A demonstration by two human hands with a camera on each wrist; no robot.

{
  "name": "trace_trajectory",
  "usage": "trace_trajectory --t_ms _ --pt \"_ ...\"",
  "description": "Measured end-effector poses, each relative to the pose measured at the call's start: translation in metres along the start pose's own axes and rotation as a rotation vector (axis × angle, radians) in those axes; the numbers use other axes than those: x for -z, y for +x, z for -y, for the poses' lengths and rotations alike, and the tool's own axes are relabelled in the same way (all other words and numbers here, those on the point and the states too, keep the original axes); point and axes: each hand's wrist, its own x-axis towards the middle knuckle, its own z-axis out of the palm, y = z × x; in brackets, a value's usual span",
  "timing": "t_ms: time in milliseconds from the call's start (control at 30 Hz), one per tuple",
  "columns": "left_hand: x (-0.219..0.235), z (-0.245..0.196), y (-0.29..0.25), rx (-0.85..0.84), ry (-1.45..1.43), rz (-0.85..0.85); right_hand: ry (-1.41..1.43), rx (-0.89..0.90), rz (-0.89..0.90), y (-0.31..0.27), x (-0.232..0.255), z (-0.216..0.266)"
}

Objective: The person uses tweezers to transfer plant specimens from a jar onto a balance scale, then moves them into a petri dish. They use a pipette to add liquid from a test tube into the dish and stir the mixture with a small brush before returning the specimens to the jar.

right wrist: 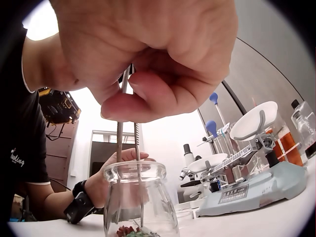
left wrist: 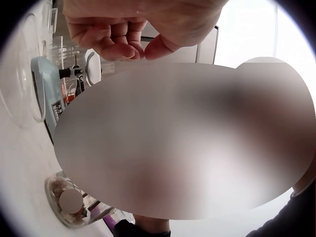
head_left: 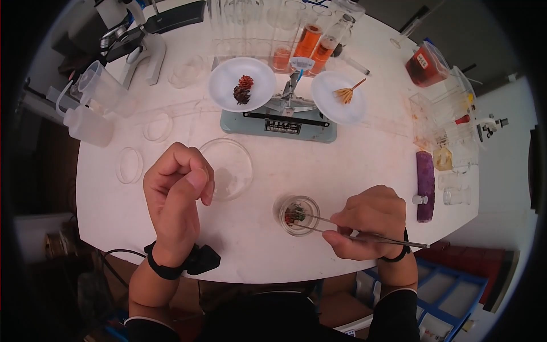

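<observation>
My right hand (head_left: 369, 222) pinches long metal tweezers (head_left: 373, 238) between thumb and fingers. Their tips reach down inside a small glass jar (head_left: 301, 230), whose bottom holds a dark red and green plant-like clump (right wrist: 133, 231). In the right wrist view both tweezer arms pass through the jar's mouth and stand apart, close over the clump. Raised over the table to the left, my left hand (head_left: 181, 194) has loosely curled fingers, thumb tip near the index fingertip, and nothing shows between them. A clear glass dish (head_left: 248, 171) lies just beyond it.
Behind stands a teal pan balance (head_left: 239, 126); red and dark cone-like pieces (head_left: 243, 90) lie on its left plate, a tan dried sprig (head_left: 346, 94) on its right. A microscope (head_left: 149, 57) and plastic bottle (head_left: 88, 125) stand left, a purple roll (head_left: 425, 179) and glassware right.
</observation>
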Motion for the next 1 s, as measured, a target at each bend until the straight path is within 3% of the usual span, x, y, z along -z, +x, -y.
trace_trajectory --t_ms 233,533,733,967,1000 --pt "0.002 0.000 -0.002 0.012 -0.003 0.017 -0.199 0.050 0.033 0.004 0.003 0.012" --pt "0.002 -0.002 -0.004 0.033 -0.015 0.029 -0.221 0.000 0.128 0.011 -0.006 0.017" --pt "0.002 -0.003 -0.005 0.047 -0.026 0.034 -0.151 -0.046 0.000 0.011 0.002 0.024" --pt "0.000 -0.004 -0.005 0.043 -0.034 0.035 -0.024 -0.050 -0.268 0.006 0.010 0.017" --pt "0.000 -0.004 -0.005 0.043 -0.035 0.035 0.058 -0.129 -0.308 0.001 0.010 0.016"
